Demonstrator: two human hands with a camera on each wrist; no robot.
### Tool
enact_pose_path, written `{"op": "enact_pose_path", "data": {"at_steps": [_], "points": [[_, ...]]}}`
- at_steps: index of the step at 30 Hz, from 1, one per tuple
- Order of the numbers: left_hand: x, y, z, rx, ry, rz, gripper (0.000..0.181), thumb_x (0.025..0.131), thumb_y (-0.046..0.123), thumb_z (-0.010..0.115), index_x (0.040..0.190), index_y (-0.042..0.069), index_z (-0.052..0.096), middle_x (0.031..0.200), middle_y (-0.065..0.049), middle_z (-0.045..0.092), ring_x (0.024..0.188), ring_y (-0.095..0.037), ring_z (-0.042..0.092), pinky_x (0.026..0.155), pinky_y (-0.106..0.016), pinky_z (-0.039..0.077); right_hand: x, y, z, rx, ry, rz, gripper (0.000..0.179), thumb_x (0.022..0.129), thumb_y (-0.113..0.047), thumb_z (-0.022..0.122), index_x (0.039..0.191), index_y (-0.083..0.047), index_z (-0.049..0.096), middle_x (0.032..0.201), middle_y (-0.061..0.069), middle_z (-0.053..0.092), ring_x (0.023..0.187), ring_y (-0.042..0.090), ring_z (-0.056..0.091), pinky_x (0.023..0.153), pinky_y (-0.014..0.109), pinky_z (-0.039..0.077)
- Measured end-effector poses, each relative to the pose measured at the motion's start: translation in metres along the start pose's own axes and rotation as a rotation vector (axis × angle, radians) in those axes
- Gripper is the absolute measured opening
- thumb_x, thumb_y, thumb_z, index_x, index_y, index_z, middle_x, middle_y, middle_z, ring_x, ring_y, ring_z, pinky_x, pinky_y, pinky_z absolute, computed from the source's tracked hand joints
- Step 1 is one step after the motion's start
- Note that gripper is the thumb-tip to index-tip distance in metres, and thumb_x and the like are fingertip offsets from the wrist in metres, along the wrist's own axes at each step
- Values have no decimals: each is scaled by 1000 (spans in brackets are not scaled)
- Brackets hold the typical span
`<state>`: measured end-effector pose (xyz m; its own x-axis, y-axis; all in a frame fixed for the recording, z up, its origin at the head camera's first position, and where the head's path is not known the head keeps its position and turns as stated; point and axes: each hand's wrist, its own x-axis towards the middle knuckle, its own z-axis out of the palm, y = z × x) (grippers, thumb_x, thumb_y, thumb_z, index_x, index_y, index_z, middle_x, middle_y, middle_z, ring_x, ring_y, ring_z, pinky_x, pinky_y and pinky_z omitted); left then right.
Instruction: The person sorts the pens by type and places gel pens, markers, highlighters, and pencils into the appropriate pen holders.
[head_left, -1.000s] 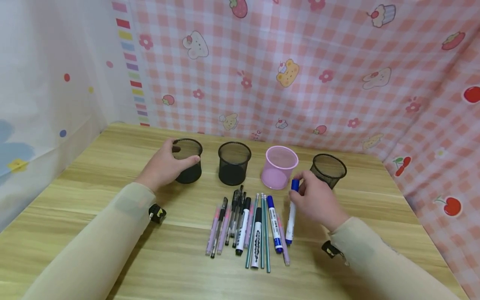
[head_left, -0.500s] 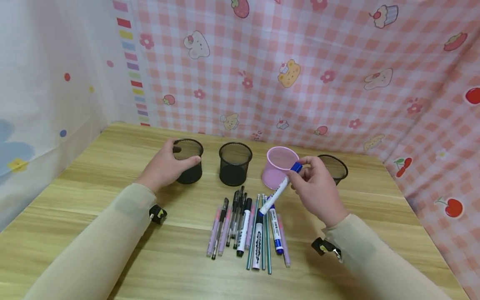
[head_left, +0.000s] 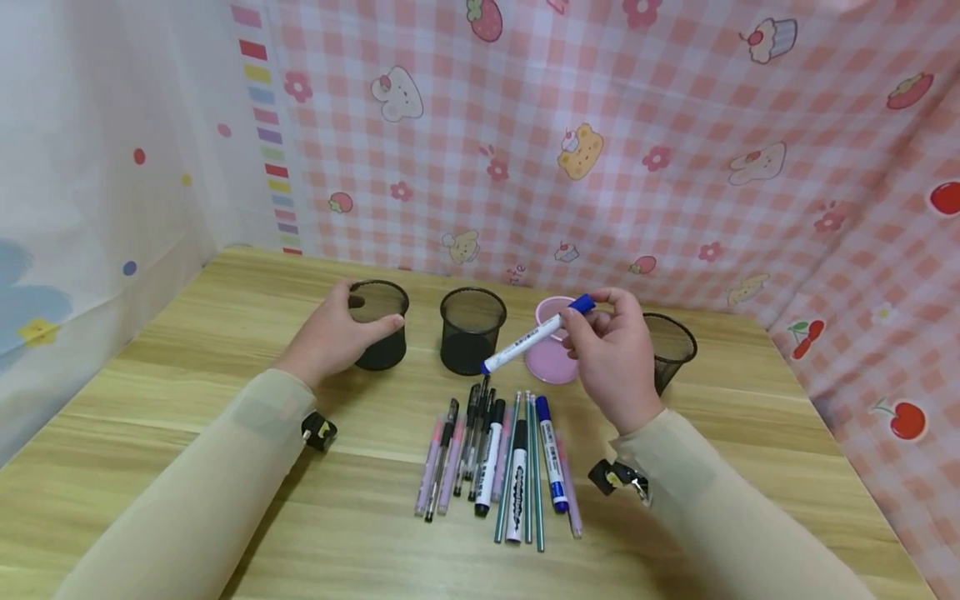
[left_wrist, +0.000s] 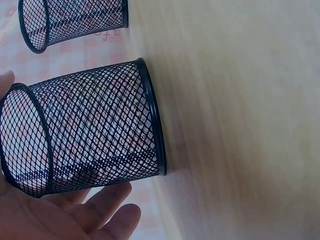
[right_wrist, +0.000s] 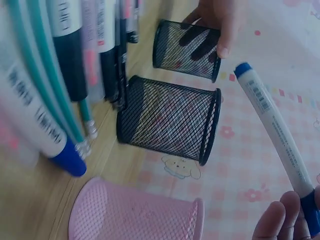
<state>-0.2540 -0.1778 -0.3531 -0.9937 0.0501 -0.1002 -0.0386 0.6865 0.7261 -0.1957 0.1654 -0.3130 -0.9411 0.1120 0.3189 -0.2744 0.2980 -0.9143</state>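
Observation:
My left hand holds the leftmost black mesh pen cup, its thumb along the near side of the rim. In the left wrist view, fingers curve round that upright cup. Above the table, my right hand pinches a white whiteboard marker by its blue cap. The marker slants down to the left, its blue end overlapping the second black mesh cup in the head view. Behind the marker and right hand, a pink mesh cup is partly hidden.
A fourth, black mesh cup stands at the right, partly behind the right hand. In front of the cups lie several pens, pencils and markers, among them another blue-capped marker and a black-capped marker. A checked cloth hangs behind the table.
My right hand has lifted the blue-capped marker from the right side of the pile and swung it up and left, toward the second cup. The left hand stays on its cup.

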Motion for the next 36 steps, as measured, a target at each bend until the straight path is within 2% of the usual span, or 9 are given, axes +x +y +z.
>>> {"op": "enact_pose_path", "data": {"at_steps": [8,15,19,23,28,31,34,36], "points": [[0,0,1,-1,6,2,122,87,82,61,171,15,1,171,-18,31,155,-48,30,121,-69,30,8,-2,17,104,69,27,31,106,-14,64,130,-6,46,105,17,75,78,25,70,73,25,61],[1,-2,1,-2,14,4,122,87,83,61,170,15,2,171,-18,32,155,-48,31,121,-68,30,12,-5,34,185,119,-14,33,105,-13,65,130,-5,45,99,12,69,78,24,68,75,34,61],[2,-2,2,2,18,5,123,87,83,61,170,15,3,171,-18,32,155,-48,31,121,-68,30,14,-7,43,194,142,-25,32,104,-13,66,129,-6,46,96,12,69,74,20,65,72,30,60],[2,-2,2,-3,17,7,123,86,83,61,170,15,3,170,-18,32,155,-48,31,121,-68,30,17,-9,49,195,150,-16,32,104,-13,67,129,-7,47,101,10,70,72,16,64,71,26,59],[2,-2,1,-13,12,9,121,88,80,62,170,15,2,171,-18,32,155,-47,32,121,-68,31,21,-10,58,208,154,2,31,104,-15,67,128,-8,48,102,12,73,77,29,66,71,27,59],[3,-2,2,-12,16,10,121,88,80,62,170,15,2,171,-18,32,155,-48,31,121,-68,31,22,-11,63,236,149,18,30,104,-15,67,127,-8,48,104,14,75,74,26,66,72,29,60],[3,-3,2,-9,19,8,120,88,80,62,170,14,4,170,-18,32,154,-48,32,121,-68,31,24,-11,69,245,138,23,32,104,-15,67,127,-6,48,107,14,76,70,17,65,73,32,61],[3,-3,2,-11,20,9,119,89,79,62,170,14,4,170,-18,32,154,-48,32,121,-69,31,25,-11,72,249,128,22,31,104,-15,67,127,-6,47,109,14,76,71,20,66,73,35,62]]}}
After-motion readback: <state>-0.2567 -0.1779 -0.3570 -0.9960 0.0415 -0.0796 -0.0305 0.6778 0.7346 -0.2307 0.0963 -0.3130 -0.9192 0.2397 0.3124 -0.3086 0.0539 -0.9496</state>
